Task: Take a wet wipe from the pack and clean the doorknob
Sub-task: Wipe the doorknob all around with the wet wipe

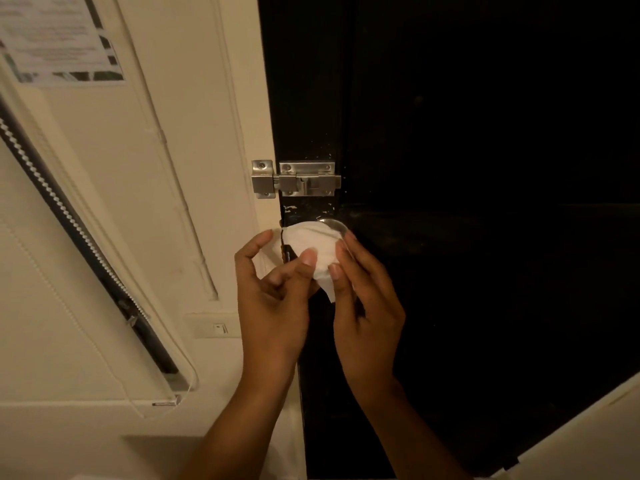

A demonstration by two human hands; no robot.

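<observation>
Hands [311, 292] around wipe-draped doorknob [334, 226] (door edge)

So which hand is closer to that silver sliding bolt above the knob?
Left, though only slightly. The left hand sits below the sliding bolt, near the door's edge, its index fingertip reaching up toward it. The right hand is below and further right, fingers on the wet wipe.

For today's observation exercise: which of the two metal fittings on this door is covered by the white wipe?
The doorknob, below the slide bolt. The wet wipe drapes over it, leaving only its upper right edge showing; the bolt is bare.
</observation>
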